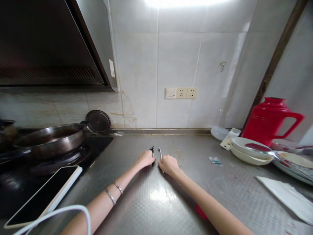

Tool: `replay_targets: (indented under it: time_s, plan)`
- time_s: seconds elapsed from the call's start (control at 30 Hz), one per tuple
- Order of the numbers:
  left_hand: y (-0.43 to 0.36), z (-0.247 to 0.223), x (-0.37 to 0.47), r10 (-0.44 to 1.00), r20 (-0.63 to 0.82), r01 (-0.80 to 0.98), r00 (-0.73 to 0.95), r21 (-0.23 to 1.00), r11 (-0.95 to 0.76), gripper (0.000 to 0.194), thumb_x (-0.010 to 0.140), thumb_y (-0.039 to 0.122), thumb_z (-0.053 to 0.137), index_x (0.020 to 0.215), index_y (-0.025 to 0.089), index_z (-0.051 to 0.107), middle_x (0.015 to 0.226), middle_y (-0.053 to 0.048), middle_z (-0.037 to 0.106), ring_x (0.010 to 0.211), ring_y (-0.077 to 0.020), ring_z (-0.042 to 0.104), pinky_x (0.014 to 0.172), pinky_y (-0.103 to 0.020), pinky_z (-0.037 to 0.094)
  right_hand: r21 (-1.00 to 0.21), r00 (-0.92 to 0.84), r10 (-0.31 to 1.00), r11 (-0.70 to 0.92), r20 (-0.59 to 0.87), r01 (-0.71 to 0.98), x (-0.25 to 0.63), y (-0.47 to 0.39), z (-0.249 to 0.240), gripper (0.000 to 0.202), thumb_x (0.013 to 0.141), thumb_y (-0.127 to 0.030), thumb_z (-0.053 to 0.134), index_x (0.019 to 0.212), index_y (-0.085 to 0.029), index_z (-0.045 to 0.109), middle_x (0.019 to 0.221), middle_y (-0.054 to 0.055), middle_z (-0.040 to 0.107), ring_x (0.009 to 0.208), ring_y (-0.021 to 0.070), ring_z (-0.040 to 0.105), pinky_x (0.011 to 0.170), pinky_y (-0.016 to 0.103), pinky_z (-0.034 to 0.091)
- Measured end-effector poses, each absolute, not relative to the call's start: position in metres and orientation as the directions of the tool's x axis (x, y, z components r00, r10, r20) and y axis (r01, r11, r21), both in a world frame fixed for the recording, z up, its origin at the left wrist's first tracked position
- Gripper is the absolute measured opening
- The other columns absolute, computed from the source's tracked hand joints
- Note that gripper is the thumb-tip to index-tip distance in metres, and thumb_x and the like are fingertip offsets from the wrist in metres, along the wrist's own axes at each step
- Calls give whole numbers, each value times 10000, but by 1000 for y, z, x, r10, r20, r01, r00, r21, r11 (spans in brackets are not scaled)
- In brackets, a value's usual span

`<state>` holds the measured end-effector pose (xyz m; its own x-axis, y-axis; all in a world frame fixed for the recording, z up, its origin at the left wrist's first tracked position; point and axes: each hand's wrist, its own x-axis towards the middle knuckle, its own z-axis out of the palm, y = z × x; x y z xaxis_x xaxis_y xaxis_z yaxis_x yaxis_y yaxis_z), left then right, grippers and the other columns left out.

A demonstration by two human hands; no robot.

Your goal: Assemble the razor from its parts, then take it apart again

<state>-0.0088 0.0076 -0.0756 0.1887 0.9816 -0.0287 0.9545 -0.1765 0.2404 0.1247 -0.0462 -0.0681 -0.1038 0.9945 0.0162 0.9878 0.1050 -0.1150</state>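
Note:
Over the middle of the steel counter (pixel 137 202), my left hand (pixel 146 159) is closed around a slim dark tool (pixel 153 150) with a greenish-black head, which looks like a razor. Its lower end shows below my fingers. Just to the right, my right hand (pixel 168 164) is closed on a thin pale stick (pixel 160 152) with a small dark tip; its exact kind is too small to make out. Both things point away from me, side by side with a narrow gap between them. My fingers hide most of each handle.
A phone (pixel 46 195) and white cable (pixel 80 207) lie at left, beside a pan (pixel 53 140) on the stove. At right stand a red thermos jug (pixel 266 120), stacked dishes (pixel 249 156), a white paper (pixel 286 195) and a small green-and-clear packet (pixel 216 161). Something red (pixel 201 212) lies by my right forearm.

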Motion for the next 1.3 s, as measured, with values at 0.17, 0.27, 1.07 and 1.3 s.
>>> replay_targets:
  time_s: [0.17,0.27,1.07,1.3]
  plan:
    - [9,-76,-10,981,-27,954,190,241,-178,218,732,344,531,805,175,647,829,-116,686,840,-227,639,663,-263,438,-103,-134,988,141,79,985,128,-41,-77,357,831,-274,392,916,-90,686,930,201,680,873,281,650,723,321,481]
    - [9,-77,-10,981,-25,953,193,244,-181,218,732,344,530,802,174,647,827,-116,685,829,-227,639,655,-264,436,-99,-147,984,156,99,983,128,-39,-81,356,815,-276,399,905,-93,691,919,193,684,860,286,653,706,319,486]
    - [14,-38,-74,929,316,927,194,250,-278,373,855,395,350,702,186,618,713,-65,652,658,-178,575,535,-231,265,-364,-131,888,310,440,878,311,-38,-82,216,744,-230,427,880,-189,590,810,49,661,778,178,609,723,269,433]
    - [9,-41,-77,910,339,937,238,166,-307,382,867,399,331,690,197,603,700,-56,653,636,-177,579,519,-229,233,-339,-114,925,245,363,908,437,-25,-106,492,596,-216,495,1075,-144,584,1079,126,633,1022,269,568,906,376,415]
